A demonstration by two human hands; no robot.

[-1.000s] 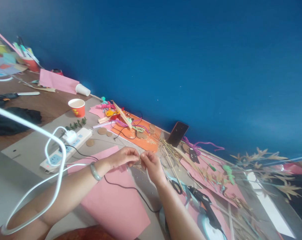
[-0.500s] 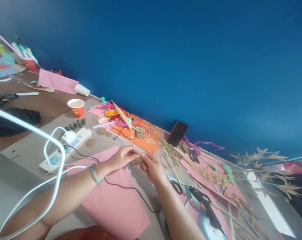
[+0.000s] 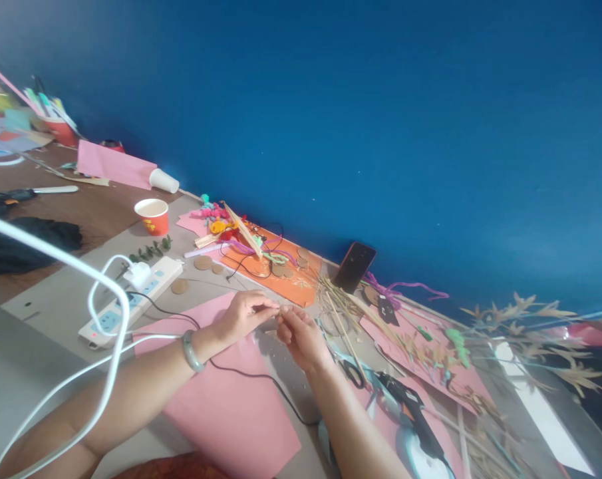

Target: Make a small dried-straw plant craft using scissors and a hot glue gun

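Observation:
My left hand [image 3: 245, 317], with a pale bangle [image 3: 193, 351] at the wrist, is closed in a pinch. Its fingertips meet those of my right hand [image 3: 301, 334], which is also pinched. Whatever lies between the fingertips is too small to make out. Both hands are above the table, over the upper edge of a large pink sheet [image 3: 231, 406]. Small pale scraps lie on the grey surface just below the fingers. Dry stalks [image 3: 348, 299] and black-handled scissors [image 3: 353, 374] lie to the right of my right hand.
A white power strip [image 3: 146, 299] with cables stands at left, near a red paper cup [image 3: 152, 217]. Orange paper [image 3: 291, 283] with craft bits lies behind. A phone [image 3: 354, 266] leans on the blue wall. A black glue gun [image 3: 405, 402] and dried leaves [image 3: 525, 306] are at right.
Both hands stay pinched together in nearly the same place; the right fingers have shifted very slightly. Nothing on the table has visibly moved.

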